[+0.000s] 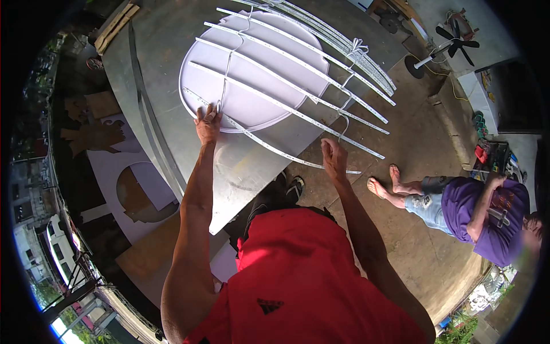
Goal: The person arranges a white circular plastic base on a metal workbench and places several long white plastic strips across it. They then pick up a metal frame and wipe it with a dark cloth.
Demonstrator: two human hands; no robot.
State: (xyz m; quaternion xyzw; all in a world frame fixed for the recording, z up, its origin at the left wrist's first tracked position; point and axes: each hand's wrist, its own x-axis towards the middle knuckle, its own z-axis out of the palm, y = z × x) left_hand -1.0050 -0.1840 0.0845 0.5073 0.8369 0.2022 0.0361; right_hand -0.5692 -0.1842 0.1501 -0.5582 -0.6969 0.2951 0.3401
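Note:
White slats [298, 117] with dark printed marks lie side by side, linked by thin white cord [226, 71] in two lines. Beneath them is a large round white panel [260, 69] with a raised rim, resting on a grey metal tabletop [240, 166]. My left hand [208, 125] grips the nearest slat [258, 139] where the left cord meets it, by the panel's near edge. Over that slat's right end, beyond the table edge, my right hand [334, 159] is closed beside the right cord [345, 121]; what its fingers hold is hidden.
Along the far slats the cord is gathered in a bundle [358, 49]. A person in a purple shirt [487, 212] is on the right, feet on the concrete floor [372, 223]. A black-bladed fan [455, 43] stands back right. Cut panels [143, 189] lie left, below the table.

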